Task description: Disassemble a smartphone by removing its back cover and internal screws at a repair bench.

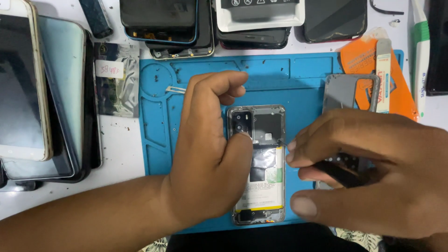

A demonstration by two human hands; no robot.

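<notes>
An opened smartphone point(266, 140) with its back removed lies upright on a blue repair mat point(298, 77), showing its camera block, a black shield and a white battery. My left hand point(210, 149) rests along the phone's left edge, thumb pressed by the camera block, fingers curled above it. My right hand point(373, 172) grips a thin dark tool point(336, 173), whose fine tip touches the phone's right edge near the top of the battery.
A grey phone back cover point(343, 91) lies on the mat's right over an orange sheet point(359, 58). Several phones and screens crowd the left and top of the white table point(126, 140). A foil pouch point(116, 86) sits left of the mat, a white-green tube point(421, 60) at right.
</notes>
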